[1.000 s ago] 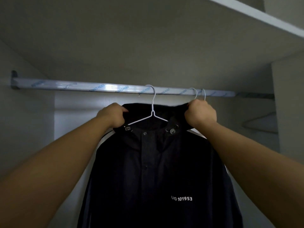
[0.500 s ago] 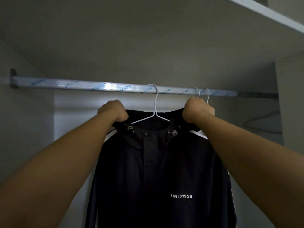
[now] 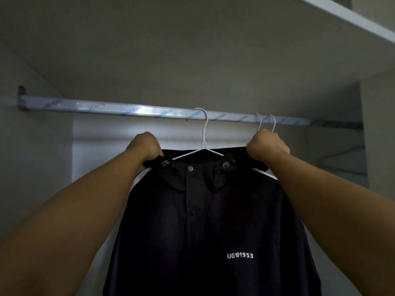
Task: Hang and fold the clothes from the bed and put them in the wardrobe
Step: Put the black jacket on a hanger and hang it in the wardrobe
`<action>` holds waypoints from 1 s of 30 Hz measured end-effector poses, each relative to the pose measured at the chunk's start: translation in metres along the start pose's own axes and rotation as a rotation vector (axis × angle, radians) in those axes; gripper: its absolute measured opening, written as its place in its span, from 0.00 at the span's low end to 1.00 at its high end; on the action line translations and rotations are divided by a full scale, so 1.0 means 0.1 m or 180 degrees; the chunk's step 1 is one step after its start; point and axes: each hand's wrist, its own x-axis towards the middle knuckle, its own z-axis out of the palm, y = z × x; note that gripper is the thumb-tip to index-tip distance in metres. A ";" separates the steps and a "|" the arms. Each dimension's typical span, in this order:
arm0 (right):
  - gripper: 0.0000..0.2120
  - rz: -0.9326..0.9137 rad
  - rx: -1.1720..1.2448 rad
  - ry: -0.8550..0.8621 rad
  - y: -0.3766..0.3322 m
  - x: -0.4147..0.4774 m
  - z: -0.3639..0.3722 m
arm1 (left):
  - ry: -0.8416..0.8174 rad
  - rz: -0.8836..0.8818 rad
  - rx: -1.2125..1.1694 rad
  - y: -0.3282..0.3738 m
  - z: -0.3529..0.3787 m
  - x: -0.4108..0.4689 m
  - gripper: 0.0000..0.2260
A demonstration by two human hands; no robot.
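A dark jacket [image 3: 205, 221] with white shoulder stripes and white "UG101953" lettering hangs on a white wire hanger [image 3: 204, 135], whose hook sits over the silver wardrobe rail [image 3: 128, 110]. My left hand [image 3: 145, 146] grips the jacket's collar edge at its left shoulder. Fingers curled, my right hand [image 3: 267, 146] grips the collar edge at the right shoulder. The jacket's lower part runs out of view.
Two more white hanger hooks [image 3: 266, 122] sit on the rail just above my right hand. A shelf [image 3: 342, 22] lies overhead. The wardrobe's left wall [image 3: 32, 157] and right partition [image 3: 380, 135] bound the space. Another hanger [image 3: 342, 161] shows faintly at the right.
Both hands have pulled the collar edges outward and slightly up, spreading the jacket's shoulders over the hanger. The collar now lies flatter and the snap at the neck shows.
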 end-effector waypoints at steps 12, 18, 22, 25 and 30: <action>0.23 -0.0885 0.0159 -0.0135 0.04 -0.20 0.01 | -0.0154 0.0735 -0.1554 0.49 -0.01 -0.38 0.08; 0.20 -0.1414 -0.0053 0.0041 0.09 -0.64 0.13 | 0.0128 0.1247 -0.0954 0.81 0.20 -0.62 0.13; 0.17 -0.1709 0.0362 -0.0013 -0.20 -0.90 0.18 | 0.0528 0.0936 -0.0494 0.67 0.05 -0.67 0.11; 0.12 -0.2018 0.0486 -0.0329 -0.51 -1.13 0.23 | 0.0769 0.0664 -0.0319 0.40 -0.23 -0.73 0.10; 0.11 -0.2703 0.0439 -0.0829 -1.01 -1.49 0.28 | 0.1190 0.0284 -0.0159 -0.14 -0.62 -0.87 0.11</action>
